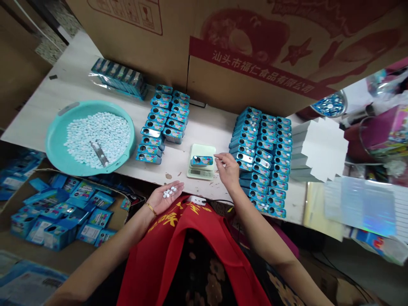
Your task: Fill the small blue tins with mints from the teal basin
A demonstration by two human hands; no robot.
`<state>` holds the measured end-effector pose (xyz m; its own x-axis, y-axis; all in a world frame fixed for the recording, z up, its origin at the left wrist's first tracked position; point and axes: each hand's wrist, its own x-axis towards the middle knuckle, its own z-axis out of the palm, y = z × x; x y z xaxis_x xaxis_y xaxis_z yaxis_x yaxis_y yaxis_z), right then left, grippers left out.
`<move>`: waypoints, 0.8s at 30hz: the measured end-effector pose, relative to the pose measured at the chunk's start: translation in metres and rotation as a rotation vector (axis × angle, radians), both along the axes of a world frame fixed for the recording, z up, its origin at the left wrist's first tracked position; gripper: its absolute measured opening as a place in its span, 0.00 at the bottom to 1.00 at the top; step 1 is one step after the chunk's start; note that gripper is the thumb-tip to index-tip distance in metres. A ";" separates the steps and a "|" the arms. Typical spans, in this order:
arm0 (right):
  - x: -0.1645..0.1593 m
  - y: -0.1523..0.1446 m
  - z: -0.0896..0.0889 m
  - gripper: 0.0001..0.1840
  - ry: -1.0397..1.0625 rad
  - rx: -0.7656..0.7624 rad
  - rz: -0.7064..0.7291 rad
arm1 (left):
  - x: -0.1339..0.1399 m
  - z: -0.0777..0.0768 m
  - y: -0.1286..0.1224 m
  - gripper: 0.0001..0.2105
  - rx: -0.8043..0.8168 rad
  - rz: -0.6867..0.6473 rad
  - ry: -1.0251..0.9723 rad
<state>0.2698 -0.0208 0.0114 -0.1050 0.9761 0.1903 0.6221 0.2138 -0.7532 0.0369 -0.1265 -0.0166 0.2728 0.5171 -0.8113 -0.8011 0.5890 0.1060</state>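
My left hand [162, 197] lies palm up near the table's front edge, cupping a small heap of white candies [170, 192]. Beside the digital scale [201, 173], my right hand [228, 168] has its thumb and forefinger pinched together; whatever sits between them is too small to make out. A blue candy box [204, 160] rests on the scale's pale platform, with a white candy at its left end, just left of my right fingertips. To the left stands a turquoise basin [51, 140] of white candies [92, 136], with a metal scoop [99, 154] lying in them.
Rows of blue boxes [159, 114] stand left of the scale; more rows [267, 157] stand at the right, some with candies on top. Large cartons [153, 46] wall off the back. White folded card [321, 148] is at right. An open carton [119, 212] holds blue boxes below.
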 end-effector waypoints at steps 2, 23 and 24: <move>-0.008 0.003 0.000 0.11 -0.043 0.009 0.058 | -0.001 0.000 -0.002 0.11 -0.005 0.009 0.004; -0.060 -0.067 0.023 0.15 -0.406 -0.075 0.751 | 0.017 0.012 0.005 0.10 0.100 -0.067 -0.199; -0.064 -0.072 0.024 0.16 -0.449 -0.101 0.775 | 0.018 0.012 0.004 0.10 0.106 -0.074 -0.211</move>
<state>0.2059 -0.0932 0.0354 -0.7842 0.6107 -0.1101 0.5713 0.6412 -0.5123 0.0549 -0.1227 -0.0047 0.4709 0.5681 -0.6749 -0.7670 0.6416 0.0050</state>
